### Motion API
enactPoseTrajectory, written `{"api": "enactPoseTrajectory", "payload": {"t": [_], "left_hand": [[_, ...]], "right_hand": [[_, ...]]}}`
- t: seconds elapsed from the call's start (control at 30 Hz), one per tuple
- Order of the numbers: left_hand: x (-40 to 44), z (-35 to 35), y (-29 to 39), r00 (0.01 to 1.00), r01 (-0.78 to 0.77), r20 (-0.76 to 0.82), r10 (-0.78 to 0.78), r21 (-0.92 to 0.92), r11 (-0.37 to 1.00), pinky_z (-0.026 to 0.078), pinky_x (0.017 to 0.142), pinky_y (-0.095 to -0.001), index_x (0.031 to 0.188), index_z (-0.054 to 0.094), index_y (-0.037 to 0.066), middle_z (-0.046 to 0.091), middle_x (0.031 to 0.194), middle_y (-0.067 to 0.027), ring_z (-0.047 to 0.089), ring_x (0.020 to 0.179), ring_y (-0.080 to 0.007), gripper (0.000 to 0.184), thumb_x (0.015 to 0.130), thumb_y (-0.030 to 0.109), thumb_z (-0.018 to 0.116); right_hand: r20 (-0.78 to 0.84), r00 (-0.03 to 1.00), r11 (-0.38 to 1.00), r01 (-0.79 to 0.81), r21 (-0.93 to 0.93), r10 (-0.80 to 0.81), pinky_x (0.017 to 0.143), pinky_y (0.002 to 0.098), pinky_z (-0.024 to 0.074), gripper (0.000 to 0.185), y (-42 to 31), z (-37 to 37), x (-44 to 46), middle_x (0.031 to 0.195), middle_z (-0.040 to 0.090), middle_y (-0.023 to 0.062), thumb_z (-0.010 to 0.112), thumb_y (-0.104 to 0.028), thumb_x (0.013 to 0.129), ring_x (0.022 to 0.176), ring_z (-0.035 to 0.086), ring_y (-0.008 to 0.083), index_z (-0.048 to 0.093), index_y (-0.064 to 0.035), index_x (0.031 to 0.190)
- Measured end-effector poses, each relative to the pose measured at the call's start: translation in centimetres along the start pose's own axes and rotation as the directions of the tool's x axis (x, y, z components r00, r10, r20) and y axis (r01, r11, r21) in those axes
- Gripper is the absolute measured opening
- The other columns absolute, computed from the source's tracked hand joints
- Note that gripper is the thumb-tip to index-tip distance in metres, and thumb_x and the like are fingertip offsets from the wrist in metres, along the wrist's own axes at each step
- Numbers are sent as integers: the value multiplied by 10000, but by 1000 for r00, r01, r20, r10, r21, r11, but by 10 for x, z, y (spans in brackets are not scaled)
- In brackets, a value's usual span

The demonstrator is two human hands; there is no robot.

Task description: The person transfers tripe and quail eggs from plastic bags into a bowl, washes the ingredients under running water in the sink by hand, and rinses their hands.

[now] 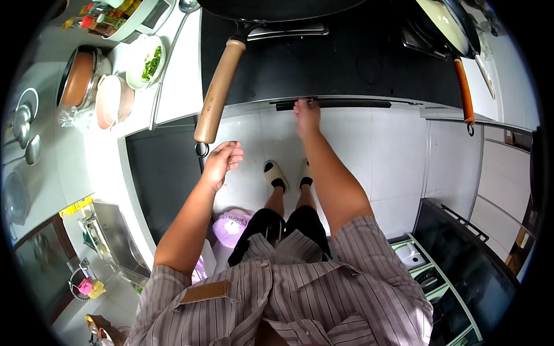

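Note:
My right hand [309,118] reaches to the front edge of the black stove [340,63]. Its fingers are closed at a dark strip [352,104] there; what they grip is hidden under the edge. My left hand [222,162] hangs in front of the stove, fingers apart and slightly bent, with nothing in it. Just above it, the wooden handle [219,92] of a large dark wok [277,8] sticks out past the counter edge. The wok is cut off at the top of the view.
Left counter: a bowl of chopped greens [151,62], a long ladle [167,66], a pinkish container [114,101] and sauce bottles [107,22]. At right, a pan's orange-brown handle [463,89] overhangs the edge. A lilac lid-like object [232,226] is by my feet.

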State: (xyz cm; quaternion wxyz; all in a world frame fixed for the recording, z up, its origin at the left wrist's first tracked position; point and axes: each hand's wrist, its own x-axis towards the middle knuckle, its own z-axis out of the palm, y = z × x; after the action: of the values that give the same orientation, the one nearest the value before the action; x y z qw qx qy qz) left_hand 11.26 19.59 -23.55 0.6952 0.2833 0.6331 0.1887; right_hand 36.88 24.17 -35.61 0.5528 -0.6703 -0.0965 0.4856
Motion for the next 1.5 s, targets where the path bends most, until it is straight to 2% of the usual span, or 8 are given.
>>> {"api": "enactPoseTrajectory", "payload": {"t": [0.13, 0.23, 0.3, 0.57, 0.87, 1.23, 1.4, 1.5], "left_hand": [[-11, -4, 30, 995, -96, 3, 96, 19, 995, 468, 722, -238, 1136, 612, 76, 653, 926, -13, 612, 821, -100, 288, 976, 289, 502], [-21, -7, 63, 974, -221, 33, 222, -34, 975, 484, 730, -244, 1159, 599, 68, 659, 946, -31, 625, 837, -111, 315, 983, 306, 492], [-42, 2, 101, 964, -261, 31, 263, -40, 964, 496, 757, -259, 1226, 551, 17, 649, 994, -56, 625, 866, -139, 473, 1006, 415, 422], [-65, 47, 197, 919, -286, 324, 223, 162, 944, 547, 613, -297, 1207, 496, 61, 639, 939, -83, 644, 750, -176, 526, 929, 502, 563], [-79, 66, 251, 905, -405, 295, 306, 384, 830, 453, 406, -326, 609, 522, 36, 532, 538, -76, 512, 406, -188, 307, 868, 163, 626], [-43, 34, 198, 911, -337, 319, 262, 208, 918, 465, 439, -269, 903, 514, 51, 536, 654, -8, 511, 492, -106, 193, 896, 188, 649], [-55, 35, 199, 912, -384, 261, 318, 268, 883, 489, 504, -267, 992, 535, 63, 582, 738, -12, 556, 550, -107, 298, 928, 342, 618], [-40, 30, 191, 799, -557, 102, 593, 495, 667, 493, 668, -291, 1045, 631, 29, 635, 814, -44, 597, 709, -137, 452, 915, 460, 601]], "right_hand": [[-85, 961, 920, 222, -323, -262, 751, 279, 502, 526, 14, -10, 4, 851, 682, 61, 791, -339, 756, 823, 649, 169, 539, -20, 1090], [-82, 995, 900, 13, -436, -54, 704, 286, 510, 585, 30, -34, 1, 819, 672, 60, 808, -307, 740, 765, 642, 161, 507, -23, 1154], [46, 998, 953, -36, -302, 52, 541, 288, 473, 631, 29, -62, -11, 838, 654, 76, 816, -289, 751, 696, 616, 140, 480, -34, 1219], [165, 982, 981, -57, -187, 89, 644, 265, 452, 236, -86, -92, -125, 909, 635, 4, 630, -253, 912, 730, 594, 125, 597, -119, 1104], [235, 970, 981, 99, -167, -58, 681, 259, 460, 235, -149, -96, -183, 932, 649, 8, 601, -284, 937, 763, 598, 114, 619, -125, 1109], [319, 947, 969, 112, -220, -37, 623, 232, 457, 230, -167, -81, -185, 912, 657, 20, 585, -261, 955, 709, 596, 96, 634, -79, 1087], [522, 802, 876, 442, -192, -291, 634, 209, 451, 206, -221, -44, -162, 879, 651, 18, 602, -201, 950, 721, 577, 73, 633, -39, 1074], [623, 664, 742, 643, -191, -415, 716, 210, 469, 216, -263, -26, -152, 887, 643, 12, 634, -149, 926, 787, 568, 66, 634, -6, 1088]]}}
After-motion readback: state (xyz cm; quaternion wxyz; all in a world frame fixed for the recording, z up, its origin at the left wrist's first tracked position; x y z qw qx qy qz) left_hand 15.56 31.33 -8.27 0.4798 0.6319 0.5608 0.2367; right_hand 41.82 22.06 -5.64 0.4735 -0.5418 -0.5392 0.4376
